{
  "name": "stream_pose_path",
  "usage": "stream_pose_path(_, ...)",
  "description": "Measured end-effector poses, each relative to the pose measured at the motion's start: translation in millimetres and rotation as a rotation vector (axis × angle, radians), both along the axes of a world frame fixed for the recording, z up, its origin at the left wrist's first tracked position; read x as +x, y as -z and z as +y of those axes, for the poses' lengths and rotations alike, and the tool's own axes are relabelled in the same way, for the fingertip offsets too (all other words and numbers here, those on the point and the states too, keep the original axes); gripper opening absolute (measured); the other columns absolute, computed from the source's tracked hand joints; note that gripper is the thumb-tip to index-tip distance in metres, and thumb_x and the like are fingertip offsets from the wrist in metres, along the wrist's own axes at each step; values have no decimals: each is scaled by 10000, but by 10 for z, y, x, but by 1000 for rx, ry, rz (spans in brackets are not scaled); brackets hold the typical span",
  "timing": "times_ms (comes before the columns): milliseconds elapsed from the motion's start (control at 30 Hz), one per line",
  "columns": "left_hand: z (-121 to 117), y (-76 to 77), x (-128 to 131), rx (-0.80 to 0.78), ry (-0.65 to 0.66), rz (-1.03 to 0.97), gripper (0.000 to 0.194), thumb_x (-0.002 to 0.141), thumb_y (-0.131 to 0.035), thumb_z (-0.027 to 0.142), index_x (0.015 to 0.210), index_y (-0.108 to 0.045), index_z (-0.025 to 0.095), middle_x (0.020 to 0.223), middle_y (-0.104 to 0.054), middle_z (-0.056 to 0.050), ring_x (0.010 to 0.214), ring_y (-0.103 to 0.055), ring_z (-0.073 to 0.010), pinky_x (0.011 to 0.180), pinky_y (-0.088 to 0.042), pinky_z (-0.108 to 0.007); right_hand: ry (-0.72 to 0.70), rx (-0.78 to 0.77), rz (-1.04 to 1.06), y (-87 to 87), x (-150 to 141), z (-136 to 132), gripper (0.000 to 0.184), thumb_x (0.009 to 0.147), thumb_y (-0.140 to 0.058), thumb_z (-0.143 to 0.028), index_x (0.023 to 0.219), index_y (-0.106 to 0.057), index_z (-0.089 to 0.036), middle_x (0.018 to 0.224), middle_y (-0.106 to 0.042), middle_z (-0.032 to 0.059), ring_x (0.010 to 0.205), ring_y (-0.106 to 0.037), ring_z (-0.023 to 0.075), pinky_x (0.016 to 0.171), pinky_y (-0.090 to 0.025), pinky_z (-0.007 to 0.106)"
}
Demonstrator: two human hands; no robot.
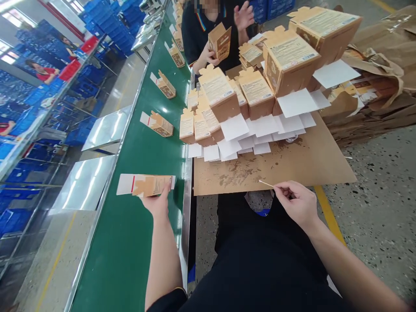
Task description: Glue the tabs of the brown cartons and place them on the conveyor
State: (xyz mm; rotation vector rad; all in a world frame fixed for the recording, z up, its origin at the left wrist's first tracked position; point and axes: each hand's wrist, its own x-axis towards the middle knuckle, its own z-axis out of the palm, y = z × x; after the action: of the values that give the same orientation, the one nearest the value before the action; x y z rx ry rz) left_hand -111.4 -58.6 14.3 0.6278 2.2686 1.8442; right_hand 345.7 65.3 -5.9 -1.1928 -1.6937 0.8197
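My left hand [158, 203] is closed round a small brown carton [152, 185] with an open flap and a white panel marked by a red stripe; it is above or on the green conveyor belt [130, 238], and I cannot tell whether it touches. Between thumb and forefinger, my right hand [297, 203] pinches a thin pale stick [266, 183], perhaps a cotton swab. The stick's tip points left, over the front of a cardboard sheet [312, 169] marked with dark smears. Several brown cartons [290, 54] with white flaps stand stacked on that sheet.
More cartons [162, 125] stand spaced along the belt. Across the stack, a co-worker [211, 47] holds an open carton [220, 41]. Crumpled brown paper [383, 73] lies at the right. A metal rail [186, 208] separates belt and cardboard. Blue crates [104, 21] fill the background.
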Motion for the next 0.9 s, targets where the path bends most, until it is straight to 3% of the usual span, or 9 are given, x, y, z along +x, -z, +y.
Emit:
stream_pose_path(100,-46,55,-246,-8,-84,19,1066,494,-1174,382,1375,-598,215,1501,-740,-224,1530,-692,-463,1262,-595,-683,1,36,-23,-10,-6,67,224,1045,-749,-355,834,-793,-292,780,-787,33,617,-686,204,614,-606,366)
stream_pose_path(200,-14,238,-286,-75,-119,-19,1070,482,-1161,368,1357,-563,225,1502,-739,-225,1507,-714,-451,1266,-589,-663,10,65,-33,-31,-14,115,208,1033,-751,-334,834,-798,-293,779,-791,35,613,-691,209,603,-607,376)
stream_pose_path(400,15,465,-421,-152,-32,14,1085,594,-1104,343,1469,-481,191,1571,-688,-263,1494,-733,-410,1244,-620,-560,8,68,-64,-75,-11,121,184,1026,-765,-334,853,-818,-298,784,-801,46,614,-706,228,581,-609,400)
stream_pose_path(700,318,424,-489,-210,-81,29,944,664,-1079,173,1428,-529,221,1512,-716,-192,1441,-754,-360,1290,-583,-559,-142,161,19,-149,-218,183,200,1075,-765,-284,881,-812,-269,783,-790,15,612,-689,161,581,-607,300)
stream_pose_path(800,393,379,-449,-199,-77,-27,1018,636,-1100,186,1459,-504,235,1518,-693,-199,1462,-730,-378,1308,-552,-601,-104,184,4,-193,-167,236,217,1066,-769,-302,857,-817,-266,769,-793,23,605,-692,170,570,-607,304)
stream_pose_path(900,274,385,-291,-188,-175,64,1188,632,-1101,262,1593,-403,255,1649,-552,-223,1637,-563,-412,1391,-430,-631,23,205,-34,-208,87,238,204,1026,-783,-307,833,-828,-257,768,-804,35,600,-701,173,575,-606,304)
